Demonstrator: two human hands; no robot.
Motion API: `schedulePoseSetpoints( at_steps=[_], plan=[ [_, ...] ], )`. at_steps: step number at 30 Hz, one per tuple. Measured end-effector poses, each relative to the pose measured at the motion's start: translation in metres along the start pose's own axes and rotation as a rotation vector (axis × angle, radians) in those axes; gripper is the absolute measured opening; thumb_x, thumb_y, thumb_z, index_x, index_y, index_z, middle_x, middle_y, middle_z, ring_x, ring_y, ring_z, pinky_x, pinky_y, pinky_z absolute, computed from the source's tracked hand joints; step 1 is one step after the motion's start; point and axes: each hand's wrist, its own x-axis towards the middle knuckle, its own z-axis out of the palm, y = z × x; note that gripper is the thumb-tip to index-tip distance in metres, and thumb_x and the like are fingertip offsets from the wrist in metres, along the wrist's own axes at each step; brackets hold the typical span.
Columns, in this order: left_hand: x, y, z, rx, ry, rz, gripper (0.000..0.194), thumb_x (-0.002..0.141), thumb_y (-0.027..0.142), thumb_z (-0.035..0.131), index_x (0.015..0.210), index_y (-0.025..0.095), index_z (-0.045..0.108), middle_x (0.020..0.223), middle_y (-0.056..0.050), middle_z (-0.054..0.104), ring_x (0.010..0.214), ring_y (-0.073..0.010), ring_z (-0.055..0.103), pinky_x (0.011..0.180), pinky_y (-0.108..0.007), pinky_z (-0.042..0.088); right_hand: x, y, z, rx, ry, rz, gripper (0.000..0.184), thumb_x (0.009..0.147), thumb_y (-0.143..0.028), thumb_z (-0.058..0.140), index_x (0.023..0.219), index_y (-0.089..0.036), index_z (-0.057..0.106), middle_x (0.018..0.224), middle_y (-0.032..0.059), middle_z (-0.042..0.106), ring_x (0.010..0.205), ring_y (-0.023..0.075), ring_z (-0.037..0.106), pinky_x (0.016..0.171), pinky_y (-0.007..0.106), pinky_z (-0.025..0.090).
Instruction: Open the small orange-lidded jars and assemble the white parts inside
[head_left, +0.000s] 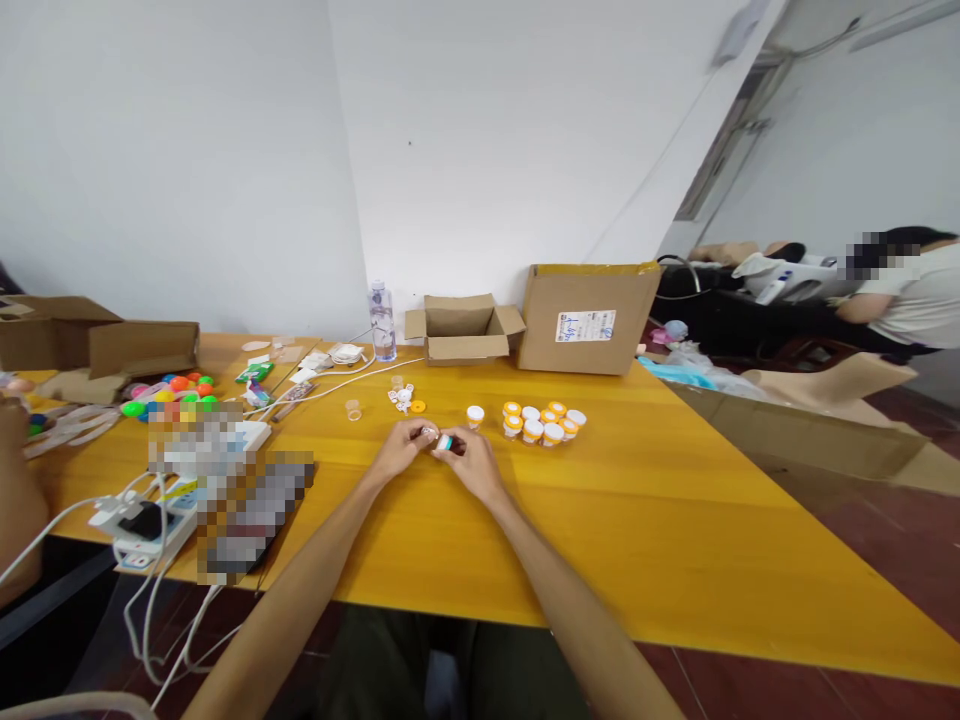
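Both my hands meet over the middle of the yellow table (675, 540). My left hand (401, 447) is closed in a pinch on a small clear piece (428, 433). My right hand (470, 462) is closed round a small bottle (445, 442) with a white and teal end. The two items touch between my fingertips. Just right of my hands stands a cluster of several small white bottles with orange caps (544, 421). One more white bottle (475, 415) stands alone. Loose small caps and white bits (406, 399) lie beyond my hands, beside a clear cup (353, 409).
An open small cardboard box (463, 328) and a larger box (587, 317) stand at the far edge, with a clear water bottle (381, 321). Colourful balls (176, 392), a power strip (146, 525) and white cables lie at the left. Another person (900, 290) sits at the far right.
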Motion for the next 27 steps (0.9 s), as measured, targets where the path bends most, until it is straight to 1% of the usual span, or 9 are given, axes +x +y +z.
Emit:
schedulePoseSetpoints(
  at_steps=[6, 11, 14, 19, 27],
  plan=[
    [0.001, -0.001, -0.002, -0.019, 0.125, 0.019, 0.021, 0.084, 0.037, 0.062, 0.084, 0.018, 0.072, 0.076, -0.001, 0.068, 0.074, -0.0163, 0.061, 0.071, -0.028, 0.05, 0.002, 0.003, 0.0, 0.029, 0.056, 0.07, 0.02, 0.067, -0.024, 0.066, 0.087, -0.023, 0.067, 0.081, -0.0009, 0.073, 0.075, 0.0199, 0.068, 0.075, 0.034, 0.056],
    [0.003, -0.003, -0.002, -0.062, 0.165, 0.057, 0.022, 0.082, 0.04, 0.067, 0.088, 0.019, 0.073, 0.079, -0.001, 0.07, 0.076, -0.0166, 0.063, 0.073, -0.029, 0.052, 0.005, 0.011, -0.003, -0.01, 0.06, 0.091, 0.022, 0.066, -0.021, 0.065, 0.087, -0.025, 0.063, 0.083, -0.001, 0.072, 0.079, 0.0212, 0.069, 0.08, 0.037, 0.057],
    [0.004, -0.005, -0.001, -0.097, 0.179, 0.073, 0.024, 0.081, 0.042, 0.069, 0.088, 0.019, 0.073, 0.081, -0.002, 0.071, 0.077, -0.017, 0.065, 0.076, -0.029, 0.053, 0.006, 0.016, -0.003, -0.036, 0.063, 0.083, 0.023, 0.065, -0.02, 0.065, 0.088, -0.025, 0.063, 0.085, -0.0009, 0.072, 0.081, 0.0216, 0.069, 0.083, 0.039, 0.056],
    [0.004, -0.004, -0.001, -0.113, 0.187, 0.054, 0.025, 0.08, 0.043, 0.07, 0.086, 0.019, 0.072, 0.082, -0.002, 0.072, 0.077, -0.0175, 0.065, 0.077, -0.03, 0.053, 0.006, 0.02, -0.003, -0.03, 0.056, 0.082, 0.024, 0.065, -0.018, 0.065, 0.089, -0.025, 0.064, 0.086, -0.0001, 0.073, 0.081, 0.0223, 0.07, 0.082, 0.039, 0.057],
    [0.004, -0.004, -0.001, -0.103, 0.18, 0.064, 0.017, 0.08, 0.036, 0.068, 0.084, 0.019, 0.072, 0.079, -0.001, 0.071, 0.075, -0.0167, 0.065, 0.076, -0.029, 0.053, 0.006, 0.026, -0.004, -0.02, 0.019, 0.044, 0.03, 0.069, -0.017, 0.062, 0.098, -0.025, 0.065, 0.092, 0.0007, 0.074, 0.086, 0.0218, 0.07, 0.083, 0.038, 0.057]
  ],
)
